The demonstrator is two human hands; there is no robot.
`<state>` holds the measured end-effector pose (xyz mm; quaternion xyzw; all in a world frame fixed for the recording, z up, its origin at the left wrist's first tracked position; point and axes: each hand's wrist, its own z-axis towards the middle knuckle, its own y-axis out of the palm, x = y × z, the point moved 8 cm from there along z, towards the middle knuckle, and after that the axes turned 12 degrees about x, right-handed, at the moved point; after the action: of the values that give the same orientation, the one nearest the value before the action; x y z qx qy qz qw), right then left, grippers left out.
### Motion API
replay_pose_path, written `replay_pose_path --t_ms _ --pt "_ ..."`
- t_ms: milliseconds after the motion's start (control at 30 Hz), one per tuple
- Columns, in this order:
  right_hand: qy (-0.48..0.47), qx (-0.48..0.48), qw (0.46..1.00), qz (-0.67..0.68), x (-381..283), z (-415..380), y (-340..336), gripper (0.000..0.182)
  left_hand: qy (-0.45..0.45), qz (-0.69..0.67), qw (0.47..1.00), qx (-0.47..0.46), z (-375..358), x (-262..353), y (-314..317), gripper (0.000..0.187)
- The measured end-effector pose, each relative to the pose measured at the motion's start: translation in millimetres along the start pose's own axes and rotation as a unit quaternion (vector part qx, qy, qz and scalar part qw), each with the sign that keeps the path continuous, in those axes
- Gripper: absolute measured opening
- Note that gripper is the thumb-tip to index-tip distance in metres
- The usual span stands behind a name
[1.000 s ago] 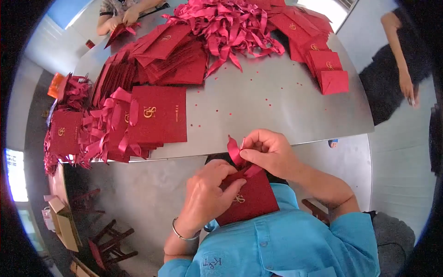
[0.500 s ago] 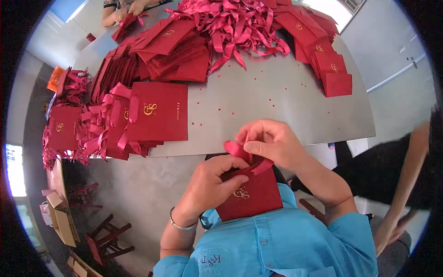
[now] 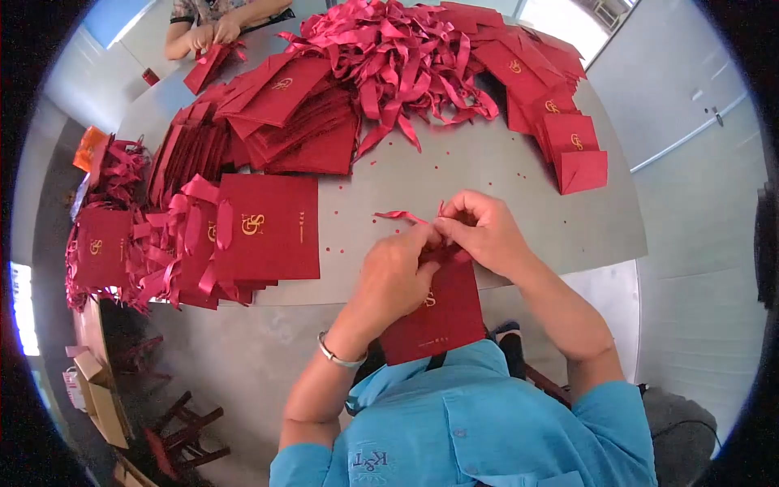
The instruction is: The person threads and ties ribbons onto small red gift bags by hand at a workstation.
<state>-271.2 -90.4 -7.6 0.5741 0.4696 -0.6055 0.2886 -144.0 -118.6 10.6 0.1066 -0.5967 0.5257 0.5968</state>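
A dark red paper gift bag (image 3: 434, 325) with gold lettering hangs upright between my hands, in front of my blue shirt. My left hand (image 3: 399, 272) is closed on the bag's top edge, thumb over the front and covering part of the lettering. My right hand (image 3: 484, 231) pinches a pink ribbon (image 3: 442, 209) at the same edge. A loose ribbon end (image 3: 399, 216) sticks out to the left above my left fingers. The bag's opening is mostly hidden by my fingers.
Finished-looking bags with ribbon handles (image 3: 272, 231) lie at the table's left. Behind them are stacked bags (image 3: 300, 122), a ribbon heap (image 3: 398, 61) and more bags (image 3: 572, 134). Small red dots litter the metal table (image 3: 552, 235). Across it, another person's hands (image 3: 213, 34) hold a bag.
My hands and the bag have moved up and away from my body, showing more of its lower front. The ribbon loop is drawn into a thinner strand. A person's arm at right has left view.
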Motion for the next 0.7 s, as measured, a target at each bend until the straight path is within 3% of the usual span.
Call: replay_pose_path --t_ms 167,233,300,500,633,700 --pt "-0.012 -0.022 1.0 -0.013 0 13 3 0.008 0.02 -0.008 0.999 0.047 -2 -4 -5 0.032" --pt "0.003 -0.034 0.999 0.007 1 14 3 0.008 0.014 0.026 1.0 0.003 -4 -6 -2 0.029" --pt "0.062 -0.093 0.994 -0.012 11 17 1 0.008 0.041 0.011 0.999 0.004 -3 -5 -4 0.027" --pt "0.049 -0.219 0.974 0.03 -8 14 13 0.013 0.083 -0.041 0.996 -0.015 -2 -2 -2 0.022" --pt "0.024 -0.207 0.974 0.09 -7 10 12 0.012 0.111 -0.041 0.993 0.001 -3 2 -4 0.022" --pt "0.06 -0.158 0.979 0.116 3 9 3 0.011 0.114 -0.044 0.992 -0.004 -2 1 -4 0.022"
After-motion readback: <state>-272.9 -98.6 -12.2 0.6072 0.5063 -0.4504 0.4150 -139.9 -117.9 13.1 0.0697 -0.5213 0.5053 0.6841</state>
